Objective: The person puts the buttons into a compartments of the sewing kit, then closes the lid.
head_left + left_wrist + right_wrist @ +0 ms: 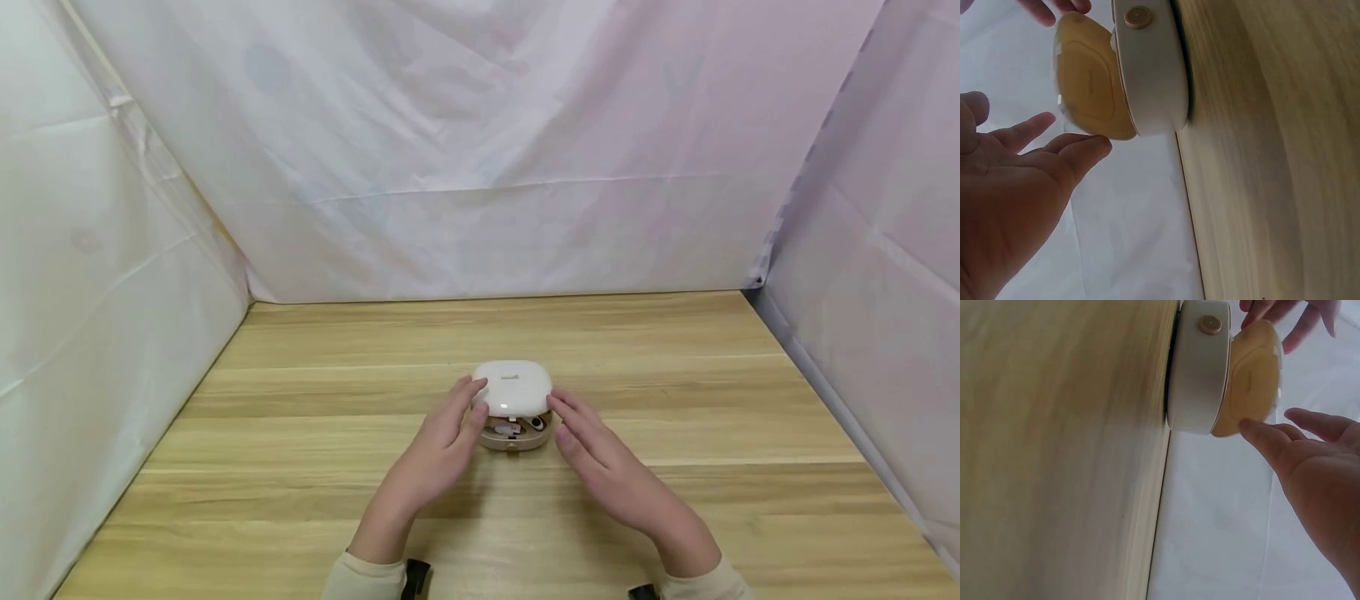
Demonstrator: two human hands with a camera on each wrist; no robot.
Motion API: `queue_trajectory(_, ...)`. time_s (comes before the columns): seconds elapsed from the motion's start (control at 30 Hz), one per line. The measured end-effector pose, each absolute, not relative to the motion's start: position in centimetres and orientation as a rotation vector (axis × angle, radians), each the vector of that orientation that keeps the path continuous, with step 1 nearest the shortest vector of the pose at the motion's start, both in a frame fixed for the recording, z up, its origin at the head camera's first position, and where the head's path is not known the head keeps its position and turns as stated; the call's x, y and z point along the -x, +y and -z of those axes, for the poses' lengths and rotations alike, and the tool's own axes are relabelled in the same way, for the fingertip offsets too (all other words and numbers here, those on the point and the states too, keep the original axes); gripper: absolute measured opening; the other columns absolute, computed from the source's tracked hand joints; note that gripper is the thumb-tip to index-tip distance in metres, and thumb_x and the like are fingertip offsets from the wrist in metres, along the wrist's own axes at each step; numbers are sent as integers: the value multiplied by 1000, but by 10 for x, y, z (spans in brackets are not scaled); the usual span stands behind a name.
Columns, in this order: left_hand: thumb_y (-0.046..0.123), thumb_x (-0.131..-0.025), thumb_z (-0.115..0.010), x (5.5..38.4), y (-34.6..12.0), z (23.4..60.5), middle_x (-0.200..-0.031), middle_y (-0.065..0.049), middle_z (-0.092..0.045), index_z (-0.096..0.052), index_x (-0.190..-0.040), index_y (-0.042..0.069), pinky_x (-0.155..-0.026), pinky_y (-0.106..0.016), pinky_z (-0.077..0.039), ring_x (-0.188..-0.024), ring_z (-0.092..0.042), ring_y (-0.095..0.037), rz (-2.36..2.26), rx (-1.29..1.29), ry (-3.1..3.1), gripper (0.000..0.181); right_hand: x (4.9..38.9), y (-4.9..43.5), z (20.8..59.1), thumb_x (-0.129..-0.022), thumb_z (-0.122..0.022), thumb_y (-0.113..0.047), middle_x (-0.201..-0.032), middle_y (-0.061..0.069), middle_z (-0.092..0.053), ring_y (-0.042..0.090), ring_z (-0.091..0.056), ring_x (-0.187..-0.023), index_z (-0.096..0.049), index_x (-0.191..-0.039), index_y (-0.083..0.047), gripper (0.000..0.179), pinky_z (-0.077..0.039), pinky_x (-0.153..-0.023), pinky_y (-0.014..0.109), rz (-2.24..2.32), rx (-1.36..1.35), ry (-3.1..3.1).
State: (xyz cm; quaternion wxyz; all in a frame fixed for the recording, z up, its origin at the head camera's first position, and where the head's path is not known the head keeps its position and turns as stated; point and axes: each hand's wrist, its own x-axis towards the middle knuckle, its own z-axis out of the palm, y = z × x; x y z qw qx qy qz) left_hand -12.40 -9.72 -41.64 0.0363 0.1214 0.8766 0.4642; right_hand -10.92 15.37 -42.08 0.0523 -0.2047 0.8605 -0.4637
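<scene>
A small rounded case stands on the table with its white lid (517,385) tilted partly up over the pale base (513,444). Small items (507,428) show in the gap, too small to tell apart. On the lid's left side, my left hand (435,446) touches the edge with nearly straight fingers. Opposite it, my right hand (611,467) touches the right edge in the same way. Both wrist views show the lid's tan inner face (1088,81) and a round copper-coloured button (1210,325) on the base's front.
The wood-grain table (300,467) spreads out around the case. White cloth (480,208) hangs behind it, with more cloth at the left and right sides. Dark straps (415,575) show at the sleeve cuffs.
</scene>
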Motion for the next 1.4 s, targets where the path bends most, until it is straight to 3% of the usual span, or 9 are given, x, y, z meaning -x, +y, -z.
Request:
queue_trajectory(0.4, 45, -115, -40, 123, -96, 419, -174, -23, -29, -46, -160, 7, -131, -63, -24, -163, -26, -42, -1291, -374, 2671, 59, 113, 154, 422, -117, -38, -40, -175, 25, -24, 49, -19, -163, -36, -164, -1, 62, -20, -127, 73, 1248, 575, 2583)
queue_trajectory(0.63, 50, -110, -53, 131, -99, 417, -172, -22, -34, -51, -157, 10, -128, -64, -30, -160, -34, -43, -1187, -377, 2730, 61, 119, 157, 408, -110, -50, -57, -174, 26, -27, 48, -36, -157, -34, -166, -2, 80, -36, -122, 69, 953, 609, 2698)
queue_trajectory(0.9, 42, -98, -76, 162, -100, 407, -172, -22, -35, -48, -159, 9, -124, -61, -40, -155, -43, -43, -946, -405, 2776, 74, 155, 156, 396, -104, -69, -44, -172, 31, -24, 51, -51, -145, -37, -164, -1, 81, -49, -113, 66, 721, 671, 2742)
queue_trajectory(1.07, 43, -92, -84, 185, -98, 408, -174, -19, -31, -46, -160, 10, -125, -57, -41, -156, -41, -40, -827, -461, 2730, 85, 185, 149, 400, -101, -74, -41, -170, 37, -24, 52, -46, -149, -35, -163, 5, 86, -45, -119, 63, 650, 755, 2689)
queue_trajectory(1.23, 45, -90, -85, 198, -96, 406, -175, -18, -30, -41, -163, 9, -128, -56, -36, -160, -36, -38, -743, -508, 2679, 93, 204, 146, 402, -100, -75, -42, -172, 35, -22, 49, -39, -155, -30, -165, 5, 92, -39, -125, 60, 588, 788, 2636)
queue_trajectory(1.4, 42, -89, -87, 205, -94, 401, -172, -18, -36, -37, -165, 5, -126, -53, -40, -155, -44, -36, -688, -561, 2648, 99, 211, 144, 397, -100, -76, -38, -173, 32, -22, 46, -37, -157, -28, -166, 4, 92, -37, -127, 57, 542, 817, 2576)
